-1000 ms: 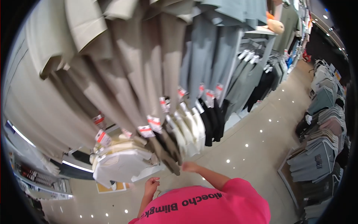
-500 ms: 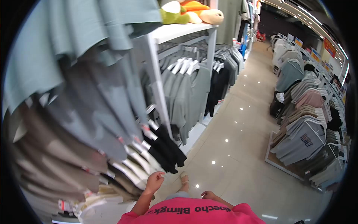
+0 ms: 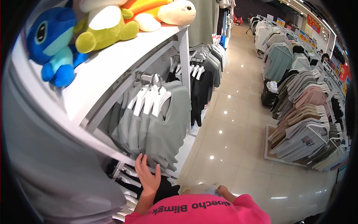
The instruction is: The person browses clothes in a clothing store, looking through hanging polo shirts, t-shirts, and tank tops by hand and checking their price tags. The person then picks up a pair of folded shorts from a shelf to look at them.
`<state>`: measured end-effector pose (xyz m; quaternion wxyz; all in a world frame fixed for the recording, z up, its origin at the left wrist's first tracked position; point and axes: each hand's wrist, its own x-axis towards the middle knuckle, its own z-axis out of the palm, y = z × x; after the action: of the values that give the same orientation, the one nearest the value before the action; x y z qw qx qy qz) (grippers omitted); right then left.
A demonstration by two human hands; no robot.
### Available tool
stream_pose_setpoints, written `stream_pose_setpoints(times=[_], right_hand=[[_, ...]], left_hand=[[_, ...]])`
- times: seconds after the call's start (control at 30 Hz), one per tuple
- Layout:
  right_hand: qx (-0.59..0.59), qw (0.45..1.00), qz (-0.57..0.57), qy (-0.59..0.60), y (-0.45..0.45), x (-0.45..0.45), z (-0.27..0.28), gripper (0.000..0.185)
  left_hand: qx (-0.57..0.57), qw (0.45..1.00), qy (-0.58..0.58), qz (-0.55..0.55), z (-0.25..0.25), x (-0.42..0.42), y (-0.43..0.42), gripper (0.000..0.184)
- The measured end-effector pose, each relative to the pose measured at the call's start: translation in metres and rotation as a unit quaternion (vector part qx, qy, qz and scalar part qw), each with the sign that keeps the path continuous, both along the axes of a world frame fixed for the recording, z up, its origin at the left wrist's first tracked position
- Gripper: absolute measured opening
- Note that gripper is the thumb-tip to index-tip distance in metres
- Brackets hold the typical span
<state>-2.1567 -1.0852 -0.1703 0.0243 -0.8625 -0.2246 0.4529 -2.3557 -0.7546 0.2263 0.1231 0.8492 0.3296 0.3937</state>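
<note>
My left hand (image 3: 148,175) is raised at the lower middle with its fingers spread, at the hem of the grey-green shirts (image 3: 156,130). Whether the fingertips touch the cloth, I cannot tell. These shirts hang on white hangers (image 3: 149,100) under a white shelf (image 3: 123,59). Black garments (image 3: 166,189) hang just beside and below the same hand. Low by the pink shirt's right side is my right hand (image 3: 222,190), over the floor; its fingers are mostly hidden and small.
Plush toys, one blue (image 3: 56,41) and one yellow-green (image 3: 108,30), sit on the shelf. A glossy tiled aisle (image 3: 231,112) runs ahead. Along the right stand racks of shirts (image 3: 298,138) on a low platform, with a black bin (image 3: 269,98) beside them.
The view has moved along the racks, bringing the toys and grey-green shirts close. My left hand has opened and reached to those shirts. My right hand has stayed low at my side.
</note>
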Motion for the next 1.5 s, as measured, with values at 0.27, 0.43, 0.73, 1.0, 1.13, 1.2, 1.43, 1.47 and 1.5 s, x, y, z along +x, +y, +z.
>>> stream_pose_setpoints(times=[0.27, 0.43, 0.73, 1.0, 1.13, 1.2, 1.43, 1.47, 1.5], right_hand=[[0.111, 0.987, 0.080, 0.086, 0.075, 0.117, -0.018, 0.044], [0.136, 0.972, 0.108, 0.159, 0.094, 0.232, -0.027, 0.051], [0.075, 0.986, 0.068, 0.131, 0.072, 0.396, 0.019, 0.045], [0.044, 0.991, 0.008, 0.123, 0.073, 0.489, -0.006, 0.040], [0.045, 0.990, 0.000, 0.131, 0.094, 0.546, -0.025, 0.038], [0.050, 0.988, 0.005, 0.144, 0.109, 0.583, -0.048, 0.036], [0.131, 0.991, -0.026, 0.012, 0.216, 0.689, 0.067, 0.032], [0.144, 0.987, -0.068, -0.027, 0.225, 0.703, 0.062, 0.032], [0.143, 0.987, -0.064, -0.026, 0.232, 0.716, 0.059, 0.032]], left_hand=[[-0.064, 0.988, 0.045, 0.136, 0.007, 0.078, 0.027, 0.060], [-0.085, 0.966, 0.057, 0.236, 0.020, 0.121, 0.040, 0.057], [0.078, 0.979, -0.061, 0.179, 0.005, 0.299, 0.049, 0.047], [-0.196, 0.981, 0.010, -0.003, -0.061, 0.468, 0.111, 0.047], [-0.227, 0.972, -0.046, -0.052, -0.075, 0.551, 0.163, 0.051], [-0.220, 0.972, -0.054, -0.057, -0.071, 0.597, 0.190, 0.053], [-0.099, 0.995, -0.007, 0.008, -0.056, 0.708, 0.258, 0.057], [-0.102, 0.995, -0.002, 0.012, -0.056, 0.713, 0.260, 0.057], [-0.106, 0.994, 0.003, 0.026, -0.056, 0.716, 0.263, 0.055]])
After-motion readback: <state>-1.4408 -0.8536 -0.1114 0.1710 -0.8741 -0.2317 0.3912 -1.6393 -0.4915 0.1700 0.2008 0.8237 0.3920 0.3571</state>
